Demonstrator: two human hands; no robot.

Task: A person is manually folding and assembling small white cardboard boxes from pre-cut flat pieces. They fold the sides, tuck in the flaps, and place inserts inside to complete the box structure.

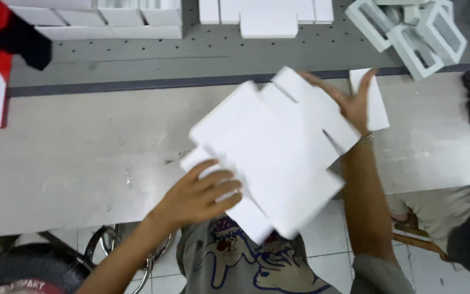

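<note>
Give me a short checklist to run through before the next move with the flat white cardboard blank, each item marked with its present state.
1. Left hand on the white cardboard blank: ok, fingers lie on its lower left edge.
2. Right hand on the blank: ok, it touches the upper right edge.
3. Blank flat and unfolded: cannot tell, the picture is motion-blurred.
4. Bench under the blank bare: ok to the left; a small white sheet lies behind the right hand.
5. Folded white window boxes away from the blank: ok, they sit at the far right.
</note>
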